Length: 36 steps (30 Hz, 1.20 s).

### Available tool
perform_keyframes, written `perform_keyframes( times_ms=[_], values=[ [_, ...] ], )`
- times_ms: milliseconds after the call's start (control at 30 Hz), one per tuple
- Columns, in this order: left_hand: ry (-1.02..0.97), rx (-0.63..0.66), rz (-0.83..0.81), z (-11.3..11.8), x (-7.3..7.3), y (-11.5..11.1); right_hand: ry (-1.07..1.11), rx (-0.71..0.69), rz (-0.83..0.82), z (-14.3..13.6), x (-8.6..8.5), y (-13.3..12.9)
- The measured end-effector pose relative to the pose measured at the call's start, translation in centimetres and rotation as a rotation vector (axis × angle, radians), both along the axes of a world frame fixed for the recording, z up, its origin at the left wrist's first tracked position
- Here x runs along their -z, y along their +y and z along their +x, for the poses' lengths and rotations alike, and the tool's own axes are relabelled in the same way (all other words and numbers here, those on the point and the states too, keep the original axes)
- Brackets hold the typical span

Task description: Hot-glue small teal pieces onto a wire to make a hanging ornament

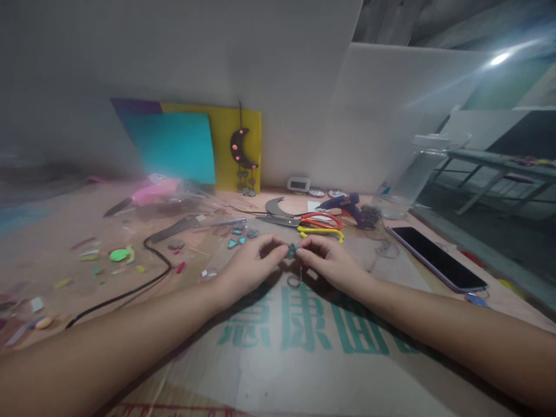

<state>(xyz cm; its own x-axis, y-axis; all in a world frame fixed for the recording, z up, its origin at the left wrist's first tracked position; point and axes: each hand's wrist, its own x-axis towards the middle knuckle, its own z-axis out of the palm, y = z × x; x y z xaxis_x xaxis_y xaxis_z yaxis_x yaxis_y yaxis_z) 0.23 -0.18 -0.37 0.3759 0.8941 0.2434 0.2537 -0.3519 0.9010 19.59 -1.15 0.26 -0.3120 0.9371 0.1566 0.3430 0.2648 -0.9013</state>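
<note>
Between my two hands is a small teal and grey flower-shaped piece [292,251]. My left hand [256,259] pinches its left side with thumb and forefinger. On the other side, the fingertips of my right hand [330,260] are closed on the same piece. A thin grey cord [294,281] hangs from it and curls below on the printed sheet. Just left of my left hand lie several small teal triangle pieces [237,242] and a grey flower-like piece [252,233]. Scissors [317,223] with red and yellow handles lie behind my hands, beside a grey crescent [274,206].
A blue glue gun [347,205] lies at the back right, near a clear plastic jug [403,179]. At right is a phone [438,259]. A decorated dark crescent [241,149] hangs on a yellow board. A dark cord [143,282] and colourful scraps [119,255] occupy the left.
</note>
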Motion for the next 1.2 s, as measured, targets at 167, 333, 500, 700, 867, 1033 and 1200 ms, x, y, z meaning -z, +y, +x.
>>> perform_keyframes(
  times_ms=[167,333,500,700,867,1033,1200],
  values=[
    [-0.026,-0.029,0.006,-0.33,0.42,0.16,-0.040,-0.013,0.016,-0.19,-0.47,-0.25],
    [0.024,-0.034,0.020,-0.35,0.17,-0.01,-0.105,-0.030,0.093,-0.21,-0.72,-0.40],
    [0.086,-0.032,0.030,-0.27,-0.32,-0.35,-0.161,-0.037,0.114,-0.13,-0.63,-0.41],
    [0.105,-0.059,0.016,-0.36,-0.35,-0.42,-0.175,-0.060,0.137,-0.16,-0.64,-0.45],
    [0.115,-0.043,0.020,-0.22,-0.44,-0.44,-0.170,-0.073,0.144,-0.08,-0.53,-0.43],
    [0.115,-0.016,0.038,-0.24,-0.49,-0.44,-0.196,-0.068,0.162,-0.08,-0.64,-0.54],
    [0.125,-0.017,0.081,-0.34,-0.42,-0.45,-0.208,-0.066,0.163,-0.06,-0.64,-0.52]
  ],
)
